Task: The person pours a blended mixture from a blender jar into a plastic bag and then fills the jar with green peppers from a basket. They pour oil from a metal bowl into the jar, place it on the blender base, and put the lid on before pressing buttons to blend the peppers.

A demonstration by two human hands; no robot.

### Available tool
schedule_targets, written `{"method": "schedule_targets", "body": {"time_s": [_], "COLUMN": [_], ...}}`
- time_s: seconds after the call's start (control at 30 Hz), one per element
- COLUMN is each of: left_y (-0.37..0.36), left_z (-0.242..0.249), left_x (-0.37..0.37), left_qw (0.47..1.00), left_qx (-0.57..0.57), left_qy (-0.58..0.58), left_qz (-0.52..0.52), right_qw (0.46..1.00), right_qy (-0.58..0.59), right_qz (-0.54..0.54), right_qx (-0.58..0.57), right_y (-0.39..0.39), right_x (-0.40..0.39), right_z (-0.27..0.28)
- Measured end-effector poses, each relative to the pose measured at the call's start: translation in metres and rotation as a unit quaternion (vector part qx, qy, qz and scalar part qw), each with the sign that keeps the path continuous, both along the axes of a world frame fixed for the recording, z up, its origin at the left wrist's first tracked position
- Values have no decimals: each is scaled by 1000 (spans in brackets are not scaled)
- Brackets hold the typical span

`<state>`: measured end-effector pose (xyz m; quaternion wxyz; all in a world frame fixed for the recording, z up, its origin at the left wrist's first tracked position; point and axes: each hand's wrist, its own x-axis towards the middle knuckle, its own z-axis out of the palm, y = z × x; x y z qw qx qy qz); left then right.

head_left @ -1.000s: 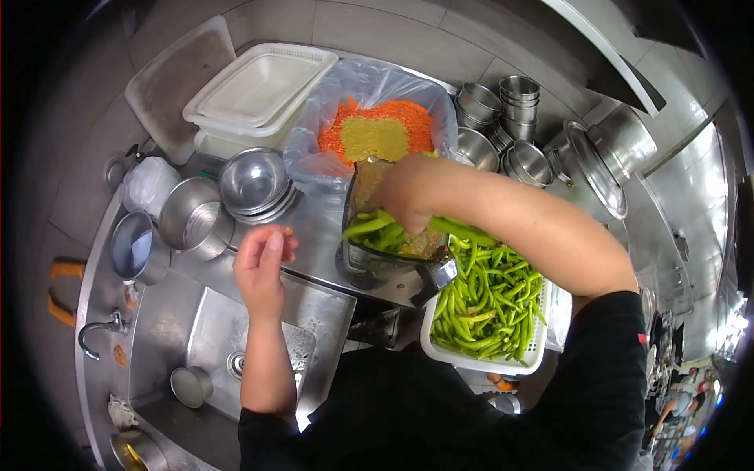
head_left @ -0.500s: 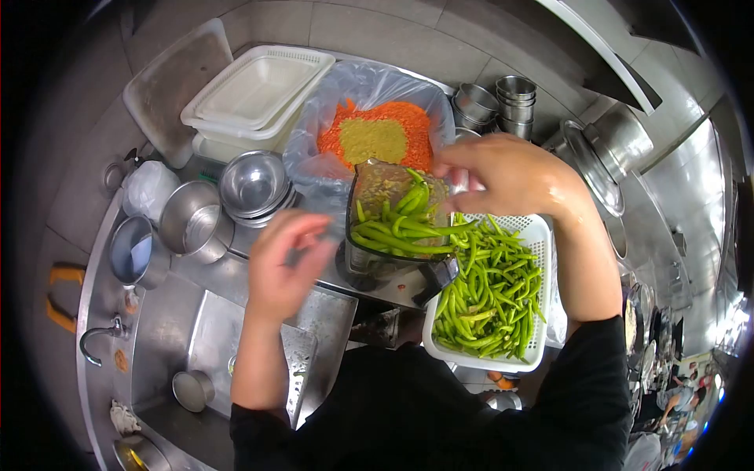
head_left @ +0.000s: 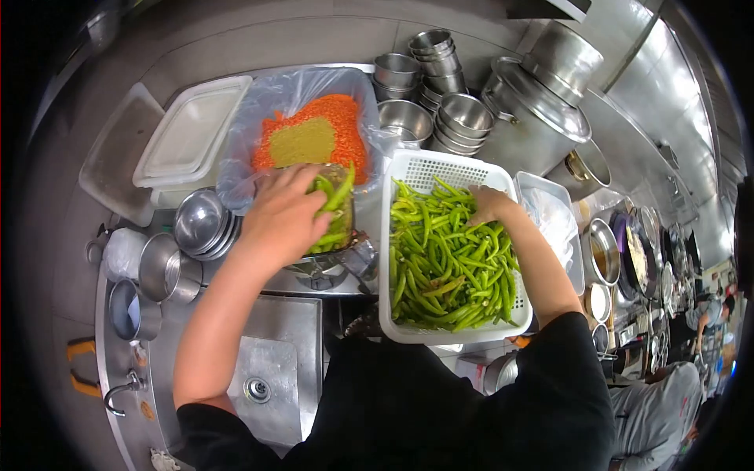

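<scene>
Nearest, lower left of frame: sink basin point(head_left: 259, 377) set in the steel tabletop point(head_left: 314, 286); nothing in hand there.

Centre: left hand point(head_left: 283, 216) has moved from the sink edge onto the mouth of the blender jar point(head_left: 334, 216). Fingers are spread and curled over the rim, pressing on the green chilies point(head_left: 334, 196) that stick out of the top. Jar reads as well filled; judged, the load is being packed down.

Right of centre: right hand point(head_left: 487, 206) has left the jar and now lies in the white basket point(head_left: 440, 330), fingers pressed together and buried among the loose chilies there. Whether they pinch any I cannot tell. Judged, another handful is being gathered.

Farther back, upper centre: a bag-lined tub of orange and yellow paste point(head_left: 314, 133), just behind the jar. Upper right: stacked steel bowls point(head_left: 440, 94).
</scene>
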<state>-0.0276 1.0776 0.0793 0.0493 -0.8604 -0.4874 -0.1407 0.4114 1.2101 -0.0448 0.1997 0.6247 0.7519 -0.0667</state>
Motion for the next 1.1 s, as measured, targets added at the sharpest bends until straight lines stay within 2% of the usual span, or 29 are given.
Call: {"method": "schedule_targets", "body": {"time_s": [0.07, 0.17, 0.27, 0.3, 0.37, 0.4, 0.47, 0.5, 0.53, 0.57, 0.6, 0.67, 0.7, 0.87, 0.97, 1.1], "left_y": [-5, -13, -22, -28, -42, -48, -56, -63, -72, -81, -90, -107, -117, -160, -181, -198], "left_z": [4, 14, 22, 25, 30, 30, 29, 26, 20, 14, 9, 0, -5, -30, -45, -57], "left_x": [-3, -5, -11, -10, -10, -13, -26, -32, -38, -44, -49, -57, -62, -85, -97, -110], "left_qw": [999, 988, 990, 990, 997, 996, 988, 988, 979, 967, 966, 946, 946, 907, 886, 876], "left_qx": [-9, -108, -133, -133, -5, -3, 5, 7, 6, 4, 6, 29, 33, 67, 71, 67], "left_qy": [33, 36, 7, 5, -51, -53, -136, -137, -185, -233, -235, -297, -299, -368, -395, -400], "left_qz": [13, 103, 55, 57, 65, 68, 66, 67, 86, 106, 107, 123, 125, 193, 234, 259], "right_qw": [999, 996, 995, 993, 989, 987, 985, 986, 985, 982, 983, 985, 991, 989, 992, 997], "right_qy": [21, 39, 46, 85, 121, 141, 160, 149, 136, 146, 145, 93, 72, 107, 100, 57], "right_qz": [-38, -78, -74, -57, -34, -36, -34, -67, -98, -109, -107, -119, -65, -68, -31, 52], "right_qx": [-8, -24, -43, -59, -72, -64, -52, -46, -40, -48, -46, -79, -89, -77, -78, 9], "right_y": [-1, 9, 21, 26, 33, 35, 45, 47, 45, 43, 43, 49, 50, 49, 45, 15], "right_x": [4, -1, 1, 6, 19, 28, 33, 34, 30, 28, 25, 20, 14, 19, 16, -9], "right_z": [-20, -37, -38, -40, -43, -45, -52, -59, -56, -52, -55, -63, -63, -61, -46, 11]}}
